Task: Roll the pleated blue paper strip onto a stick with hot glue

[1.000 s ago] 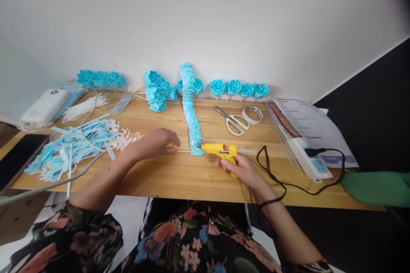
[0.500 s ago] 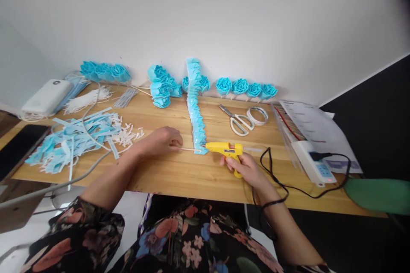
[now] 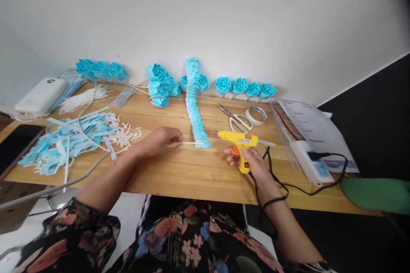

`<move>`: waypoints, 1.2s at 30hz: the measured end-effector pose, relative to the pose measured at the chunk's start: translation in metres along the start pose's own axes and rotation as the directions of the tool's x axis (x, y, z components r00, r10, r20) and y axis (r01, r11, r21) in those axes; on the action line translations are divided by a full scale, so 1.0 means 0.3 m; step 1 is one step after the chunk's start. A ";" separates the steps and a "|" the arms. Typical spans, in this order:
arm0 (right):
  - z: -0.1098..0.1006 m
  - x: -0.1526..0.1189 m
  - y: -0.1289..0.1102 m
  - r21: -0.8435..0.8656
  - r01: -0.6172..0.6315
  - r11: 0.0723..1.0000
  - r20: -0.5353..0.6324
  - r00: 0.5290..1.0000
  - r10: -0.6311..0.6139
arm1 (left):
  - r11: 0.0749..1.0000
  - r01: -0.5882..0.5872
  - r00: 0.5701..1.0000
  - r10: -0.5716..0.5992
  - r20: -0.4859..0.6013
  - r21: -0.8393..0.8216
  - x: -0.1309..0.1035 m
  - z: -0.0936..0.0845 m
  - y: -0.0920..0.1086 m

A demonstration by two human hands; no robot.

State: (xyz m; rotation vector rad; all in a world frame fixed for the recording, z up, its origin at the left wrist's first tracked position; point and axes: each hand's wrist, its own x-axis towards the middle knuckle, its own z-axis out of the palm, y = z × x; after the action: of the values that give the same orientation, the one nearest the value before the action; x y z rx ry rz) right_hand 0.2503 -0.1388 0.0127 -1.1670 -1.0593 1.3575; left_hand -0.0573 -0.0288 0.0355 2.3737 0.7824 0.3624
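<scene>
Between the fingers of my left hand is a thin wooden stick, whose far end lies on the near end of a long strip of folded blue petals. The strip runs away from me across the table and its far end rises against the wall. My right hand is wrapped round the grip of a yellow glue gun, fingers near its orange trigger. The nozzle points left and stands apart from the strip. A clear glue stick pokes out of the gun's back.
Blue flowers line the wall. Scissors and a tape roll lie behind the gun. Blue and white scraps, a phone and a power bank are left; a power strip with the gun's black cord is right.
My right hand has drawn the glue gun back to the right, off the strip's near end. My left hand keeps the stick at the strip, its tip now lying on it.
</scene>
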 end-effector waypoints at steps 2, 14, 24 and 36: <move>-0.002 0.004 0.005 0.069 -0.003 0.998 -0.039 0.999 0.006 | 0.999 0.036 0.999 -0.036 -0.002 -0.030 -0.001 -0.002 0.003; 0.027 -0.006 -0.002 0.288 -0.112 0.951 0.025 0.994 0.109 | 0.971 0.080 0.993 -0.098 -0.071 -0.226 -0.003 0.005 -0.002; 0.155 0.036 0.004 0.502 -0.266 0.823 0.137 0.964 0.228 | 0.975 0.089 0.993 -0.102 -0.053 -0.202 0.002 0.009 -0.002; 0.149 0.036 0.036 0.468 -0.268 0.842 0.135 0.963 0.232 | 0.996 0.057 0.998 -0.059 -0.032 -0.067 0.006 0.023 -0.021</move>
State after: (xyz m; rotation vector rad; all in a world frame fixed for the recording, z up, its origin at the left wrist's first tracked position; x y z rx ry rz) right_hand 0.2045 -0.1294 0.0077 -0.8995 -0.5679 1.7591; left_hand -0.0558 -0.0270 0.0264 2.2837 0.8400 0.3995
